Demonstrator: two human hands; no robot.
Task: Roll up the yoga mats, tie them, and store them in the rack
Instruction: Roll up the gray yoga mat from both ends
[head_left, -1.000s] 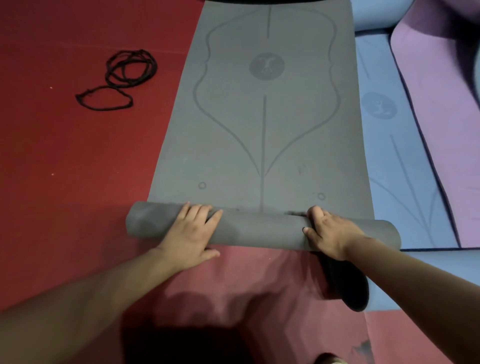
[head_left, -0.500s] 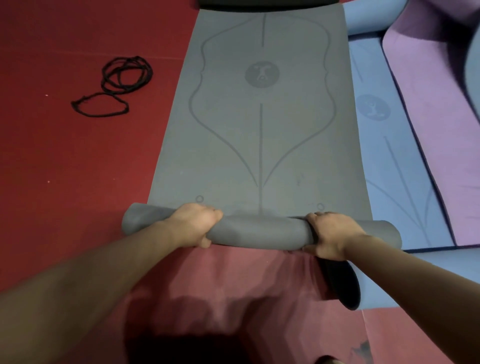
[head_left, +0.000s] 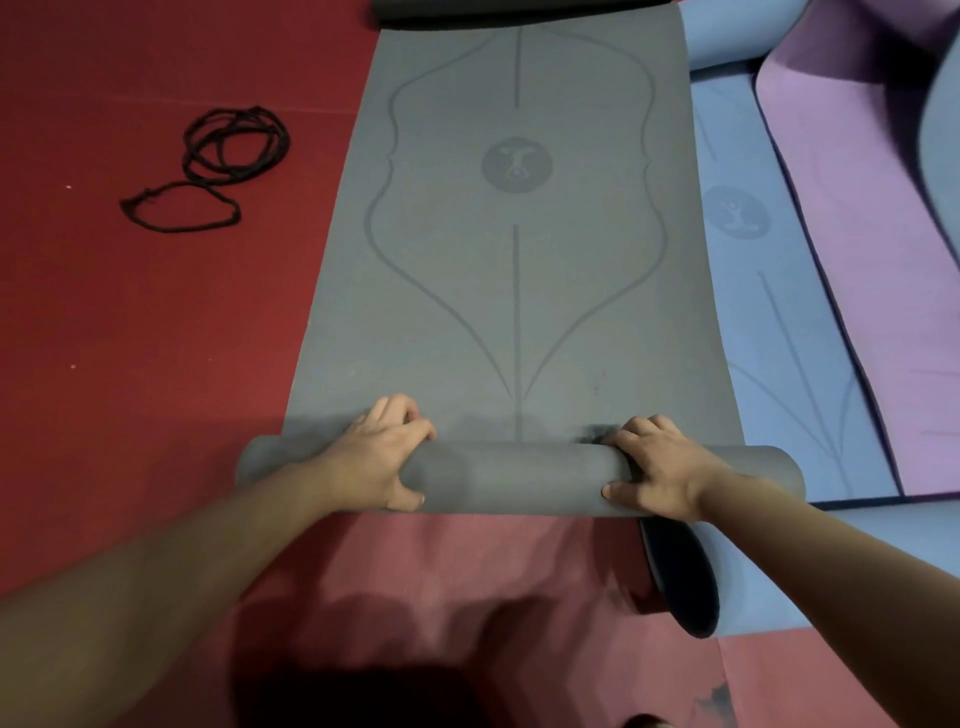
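Observation:
A grey yoga mat (head_left: 519, 291) with printed alignment lines lies lengthwise on the red floor, its near end wound into a roll (head_left: 514, 478). My left hand (head_left: 376, 457) grips the roll left of centre, fingers curled over its far side and thumb on the near side. My right hand (head_left: 657, 470) grips it right of centre in the same way. A coil of black cord (head_left: 218, 166) lies on the floor to the left of the mat.
A blue mat (head_left: 769, 332) lies flat to the right, partly under a purple mat (head_left: 872, 218). A rolled blue mat with a dark end (head_left: 680, 577) lies near my right forearm. A dark rolled edge (head_left: 519, 13) sits beyond the grey mat's far end.
The roll has advanced away from me and grown thicker. Both hands went from lying on top of it to curling over its far side, thumbs on the near side.

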